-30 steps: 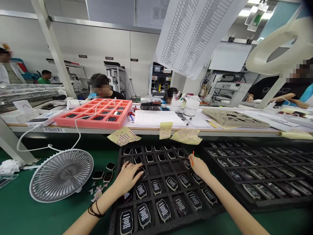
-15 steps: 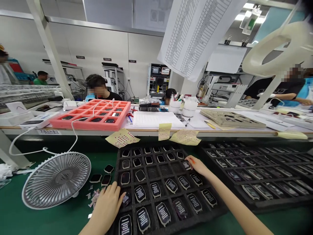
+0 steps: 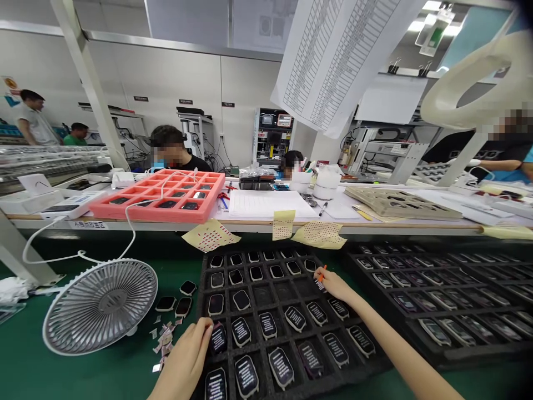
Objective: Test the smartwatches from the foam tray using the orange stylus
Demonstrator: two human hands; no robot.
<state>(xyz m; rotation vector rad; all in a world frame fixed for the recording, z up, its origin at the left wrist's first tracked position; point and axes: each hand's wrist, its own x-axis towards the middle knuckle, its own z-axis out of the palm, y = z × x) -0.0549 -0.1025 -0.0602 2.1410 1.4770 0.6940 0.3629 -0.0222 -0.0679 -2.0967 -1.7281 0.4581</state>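
Observation:
A black foam tray (image 3: pixel 266 294) in front of me holds several square watch units in its compartments; the nearer rows show white text, the far rows dark screens. My left hand (image 3: pixel 192 347) is at the tray's left edge, fingers together at a watch (image 3: pixel 217 337) in the leftmost column; whether it grips the watch cannot be made out. Over at the right side, my right hand (image 3: pixel 332 283) pinches a small orange tool (image 3: pixel 322 273) above a watch in the third row from the back. That watch is partly hidden by the fingers. A few compartments left of it hold nothing.
A white round fan (image 3: pixel 102 305) stands at left. Three loose watches (image 3: pixel 165 304) and small scraps (image 3: pixel 165 336) lie beside the tray. More filled black trays (image 3: pixel 458 333) are at right. A shelf above bears a pink tray (image 3: pixel 158 194) and papers. People sit beyond.
The orange tool now stands more upright in my right hand. My left hand's fingers have drawn together at the tray's left edge. The whole view has shifted slightly.

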